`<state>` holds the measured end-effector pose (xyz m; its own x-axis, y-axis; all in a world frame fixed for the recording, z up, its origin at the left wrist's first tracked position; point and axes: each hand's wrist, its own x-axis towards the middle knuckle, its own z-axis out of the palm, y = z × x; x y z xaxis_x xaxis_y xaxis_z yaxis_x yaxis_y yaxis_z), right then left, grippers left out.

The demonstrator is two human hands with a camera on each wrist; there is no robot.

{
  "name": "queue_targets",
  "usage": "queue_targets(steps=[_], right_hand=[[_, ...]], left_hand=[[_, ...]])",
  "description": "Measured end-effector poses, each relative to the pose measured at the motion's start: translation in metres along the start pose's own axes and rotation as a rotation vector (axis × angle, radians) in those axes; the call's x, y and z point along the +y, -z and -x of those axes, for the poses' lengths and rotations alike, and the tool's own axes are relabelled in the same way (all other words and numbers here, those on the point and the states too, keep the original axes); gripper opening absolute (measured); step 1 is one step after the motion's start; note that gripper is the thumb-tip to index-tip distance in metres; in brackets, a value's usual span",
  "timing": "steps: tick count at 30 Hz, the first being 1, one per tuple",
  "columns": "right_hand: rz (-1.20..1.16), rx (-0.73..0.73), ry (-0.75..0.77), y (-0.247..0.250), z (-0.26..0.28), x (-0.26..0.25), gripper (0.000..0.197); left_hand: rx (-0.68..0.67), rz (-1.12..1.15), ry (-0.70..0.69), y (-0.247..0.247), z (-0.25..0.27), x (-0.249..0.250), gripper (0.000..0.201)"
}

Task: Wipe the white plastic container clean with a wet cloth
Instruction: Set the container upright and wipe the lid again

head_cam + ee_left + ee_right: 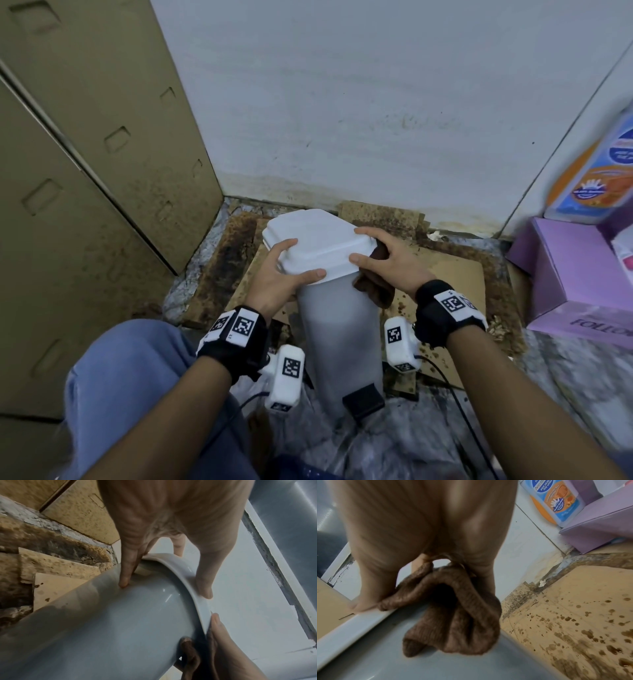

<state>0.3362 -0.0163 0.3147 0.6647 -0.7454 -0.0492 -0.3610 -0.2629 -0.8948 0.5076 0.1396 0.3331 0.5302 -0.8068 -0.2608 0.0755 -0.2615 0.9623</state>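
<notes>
Container upright, long axis vertical

The lilac cardboard box at the right carries dark capital letters on its lower front edge, reading "FOLLO" before the frame cuts them off. The blue-and-orange plastic bottle standing on that box shows "Anti-B" at the top of its label in the right wrist view; the smaller print below is too blurred to read.
</notes>
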Motion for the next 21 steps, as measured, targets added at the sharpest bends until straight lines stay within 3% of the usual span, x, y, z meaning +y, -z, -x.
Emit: queue_targets(steps=[4, 10, 16, 21], right_hand=[[-0.044, -0.035, -0.047, 0.000, 0.000, 0.000, 0.069], [-0.159, -0.103, -0.100, 0.008, 0.004, -0.004, 0.058], [-0.183, -0.089, -0.105, 0.005, 0.013, 0.000, 0.067], [-0.202, -0.023, -0.061, -0.003, 0.017, -0.003, 0.058]], left_hand=[[0.017, 0.046, 0.019, 0.001, -0.001, 0.001, 0.073], [-0.016, 0.075, 0.019, 0.005, -0.003, -0.004, 0.071], [-0.121, 0.083, 0.020, 0.017, -0.005, -0.007, 0.070], [-0.067, 0.032, -0.023, 0.011, -0.005, -0.009, 0.096]])
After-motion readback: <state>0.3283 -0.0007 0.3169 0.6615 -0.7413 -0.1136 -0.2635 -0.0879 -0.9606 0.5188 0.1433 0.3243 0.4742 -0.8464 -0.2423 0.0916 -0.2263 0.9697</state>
